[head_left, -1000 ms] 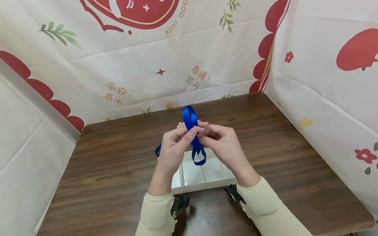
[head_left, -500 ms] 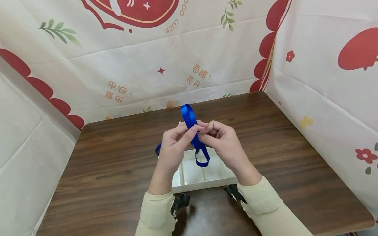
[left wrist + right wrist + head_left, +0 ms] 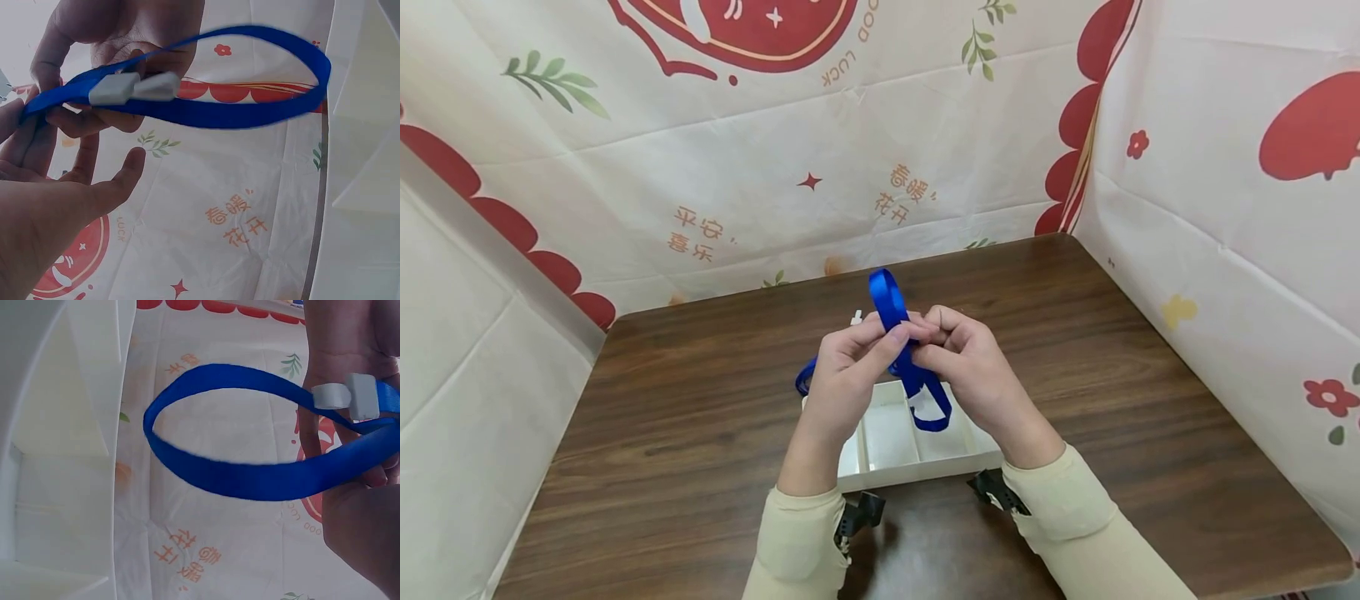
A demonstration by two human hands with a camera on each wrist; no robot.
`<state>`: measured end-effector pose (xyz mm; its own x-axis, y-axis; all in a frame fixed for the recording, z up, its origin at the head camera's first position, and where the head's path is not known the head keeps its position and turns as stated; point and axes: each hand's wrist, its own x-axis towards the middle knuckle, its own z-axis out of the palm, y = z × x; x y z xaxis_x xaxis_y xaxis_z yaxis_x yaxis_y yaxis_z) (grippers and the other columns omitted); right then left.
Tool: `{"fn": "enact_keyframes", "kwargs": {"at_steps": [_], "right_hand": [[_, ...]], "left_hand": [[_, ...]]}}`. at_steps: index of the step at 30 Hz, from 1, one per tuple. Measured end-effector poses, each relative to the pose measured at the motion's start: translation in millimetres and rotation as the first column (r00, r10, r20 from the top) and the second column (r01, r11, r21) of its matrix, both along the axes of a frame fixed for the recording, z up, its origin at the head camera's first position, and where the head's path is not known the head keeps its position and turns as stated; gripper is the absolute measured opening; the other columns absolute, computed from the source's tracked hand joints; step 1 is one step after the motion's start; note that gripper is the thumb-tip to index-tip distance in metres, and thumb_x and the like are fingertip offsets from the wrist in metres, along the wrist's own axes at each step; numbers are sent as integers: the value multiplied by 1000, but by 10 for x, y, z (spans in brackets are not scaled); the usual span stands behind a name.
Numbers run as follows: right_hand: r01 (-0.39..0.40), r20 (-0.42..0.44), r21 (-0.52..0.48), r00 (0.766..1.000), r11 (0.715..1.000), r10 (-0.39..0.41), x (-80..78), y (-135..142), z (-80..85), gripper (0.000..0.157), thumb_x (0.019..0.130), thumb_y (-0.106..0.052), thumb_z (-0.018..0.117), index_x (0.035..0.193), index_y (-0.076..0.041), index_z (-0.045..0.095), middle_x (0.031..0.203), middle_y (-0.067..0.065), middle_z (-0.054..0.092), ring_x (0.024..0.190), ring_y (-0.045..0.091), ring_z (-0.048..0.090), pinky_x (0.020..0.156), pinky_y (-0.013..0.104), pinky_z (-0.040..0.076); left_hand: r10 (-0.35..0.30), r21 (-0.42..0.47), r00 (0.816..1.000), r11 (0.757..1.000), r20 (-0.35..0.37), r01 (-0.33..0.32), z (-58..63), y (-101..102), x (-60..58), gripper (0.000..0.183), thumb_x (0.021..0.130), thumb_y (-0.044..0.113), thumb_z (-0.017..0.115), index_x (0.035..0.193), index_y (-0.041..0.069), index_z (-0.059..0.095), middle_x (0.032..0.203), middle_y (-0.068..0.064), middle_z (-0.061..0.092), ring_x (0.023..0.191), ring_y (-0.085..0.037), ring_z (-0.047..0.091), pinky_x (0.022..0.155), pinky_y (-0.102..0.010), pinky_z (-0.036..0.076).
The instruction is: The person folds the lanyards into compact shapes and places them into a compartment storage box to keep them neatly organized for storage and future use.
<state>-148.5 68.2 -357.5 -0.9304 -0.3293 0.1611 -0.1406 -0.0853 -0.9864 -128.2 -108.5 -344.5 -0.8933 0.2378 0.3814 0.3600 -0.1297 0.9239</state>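
Note:
A blue ribbon lanyard (image 3: 887,296) is gathered in both hands above the table, one loop standing up and another hanging down. My left hand (image 3: 844,371) pinches it between thumb and fingers. Close beside, my right hand (image 3: 981,375) holds the folded ribbon with curled fingers and thumb. A white plastic clip (image 3: 115,89) joins the ribbon near the hands in the left wrist view. In the right wrist view, the wide hanging loop (image 3: 237,481) extends away from the fingers. Where the fingertips meet the ribbon is partly hidden.
Below the hands, a white compartmented tray (image 3: 917,477) lies on the brown wooden table (image 3: 685,433). Another bit of blue ribbon (image 3: 805,379) shows left of the left hand, and a small white tip (image 3: 857,317) behind it. Printed cloth walls (image 3: 760,208) enclose the table.
The hanging loop has swung to the right and spread wider. Both hands have shifted slightly right, still holding the lanyard, and the small white tip behind the left hand shows more.

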Motion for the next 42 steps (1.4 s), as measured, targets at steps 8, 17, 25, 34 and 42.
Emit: {"fn": "enact_keyframes", "kwargs": {"at_steps": [8,17,25,34,42], "right_hand": [[-40,-8,-17,999,999,40,-16,1,-8,8,101,-4,62,104,-11,65,104,0,68,95,18,72,93,33,61],[-176,19,-185,983,967,182,-16,1,-20,25,109,-9,48,102,-22,69,121,-5,69,122,22,61,105,33,52],[-219,99,-314,960,924,262,-1,14,-5,35,112,-12,44,109,-27,76,136,-7,65,135,24,52,110,39,46],[-170,133,-314,966,934,220,-11,-33,5,32,112,-12,51,119,-29,78,133,-4,69,129,24,57,109,39,47],[-98,128,-342,980,935,150,-7,-69,16,29,111,-11,54,112,-25,79,122,-3,72,120,21,64,104,34,52]], "left_hand": [[-3,2,1000,1000,-9,3,-2,-15,-9,34,110,18,58,117,-12,73,124,-27,72,124,-25,64,105,-43,56],[-5,49,999,999,-32,6,0,-35,-12,38,110,21,59,116,-14,72,121,-16,76,127,-26,62,106,-41,56],[-3,81,999,997,-33,5,17,-29,-9,40,110,23,60,118,-15,71,124,-7,75,126,-25,66,105,-39,58],[-9,94,1000,996,-17,11,22,-35,-17,41,110,22,60,120,-16,69,122,-9,75,121,-24,66,101,-36,58],[-6,91,999,996,-41,10,1,-24,-19,37,109,16,58,126,-16,68,142,-27,67,140,-25,56,113,-50,49]]}}
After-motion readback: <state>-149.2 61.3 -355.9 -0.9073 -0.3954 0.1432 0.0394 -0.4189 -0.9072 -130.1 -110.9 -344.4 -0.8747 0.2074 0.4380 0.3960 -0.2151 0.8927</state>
